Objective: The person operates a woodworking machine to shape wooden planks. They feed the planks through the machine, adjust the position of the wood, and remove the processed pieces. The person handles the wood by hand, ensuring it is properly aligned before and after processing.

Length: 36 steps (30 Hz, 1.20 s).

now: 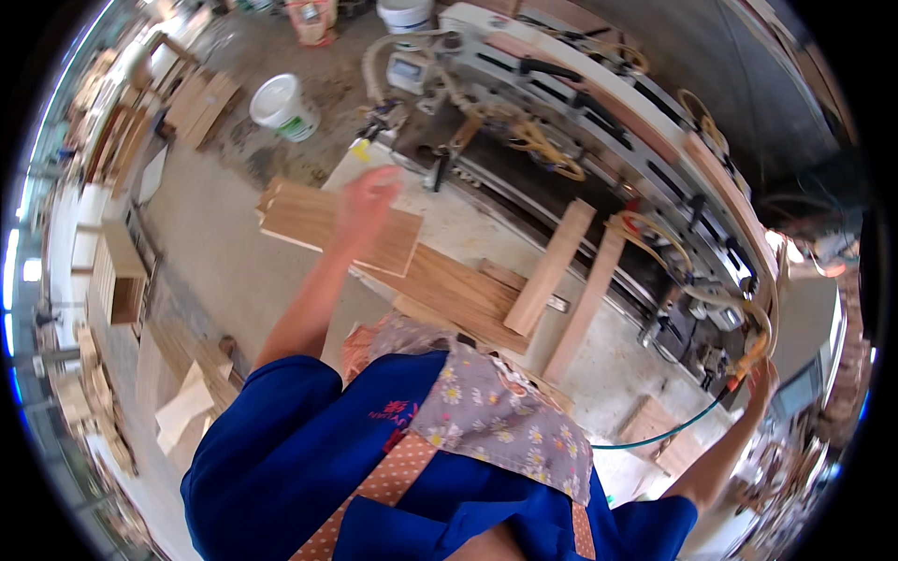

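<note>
Wooden board, flat, rectangular, grain-streaked

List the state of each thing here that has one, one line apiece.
Left hand: blurred, grip unclear
Right hand: at the orange fitting, grip unclear
Wide board: partly overlapping a longer board
Two narrow boards: lying slanted, apart
Teal hose: curved
Nearer white bucket: upright on the floor

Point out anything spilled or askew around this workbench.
Dark blotches stain the floor beside the white bucket, perhaps spillage. On the workbench, the top board overhangs the left edge, skewed against the plank beneath.
</note>
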Tool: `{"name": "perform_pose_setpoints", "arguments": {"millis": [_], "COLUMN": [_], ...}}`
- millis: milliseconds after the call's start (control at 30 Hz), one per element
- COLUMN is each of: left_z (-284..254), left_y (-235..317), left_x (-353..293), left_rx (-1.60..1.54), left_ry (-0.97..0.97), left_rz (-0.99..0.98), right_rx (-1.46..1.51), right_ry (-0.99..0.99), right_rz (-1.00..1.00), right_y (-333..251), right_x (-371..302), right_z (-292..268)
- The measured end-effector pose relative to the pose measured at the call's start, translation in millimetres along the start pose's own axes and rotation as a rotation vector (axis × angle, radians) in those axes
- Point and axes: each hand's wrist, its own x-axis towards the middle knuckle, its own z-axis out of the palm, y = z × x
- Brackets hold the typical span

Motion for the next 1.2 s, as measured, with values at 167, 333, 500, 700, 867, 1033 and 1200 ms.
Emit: {"name": "perform_pose_setpoints", "arguments": {"millis": [167, 333, 500, 700, 867, 1033, 1200], "left_z": [-110, -132, -130, -125, -74, -20, 9], "left_y": [-156, -235, -245, -81, 57, 116, 78], "left_x": [0, 8, 6, -26, -54, -80, -37], "left_rx": [0.428, 0.086, -0.556, -0.661, -0.177, -0.723, -0.344], "left_ry": [0.695, 0.756, 0.739, 0.672, 0.526, 0.041, 0.037], "left_rz": [-0.221, -0.703, -0.590, -0.234, 0.070, 0.264, 0.391], "right_rx": [0.125, 0.109, -0.071, -0.066, -0.094, 0.027, 0.006], "right_ry": [-0.111, -0.314, -0.568, -1.020, -1.083, -0.929, -0.845], "right_rz": [-0.305, -0.535, -0.697, -0.756, -1.306, -1.126, -0.912], "right_y": [-84, -250, -341, -368, -335, -316, -310], "right_x": [-12, -134, -261, -413, -517, -535, -471], "right_z": [31, 156, 259, 350, 427, 429, 406]}}
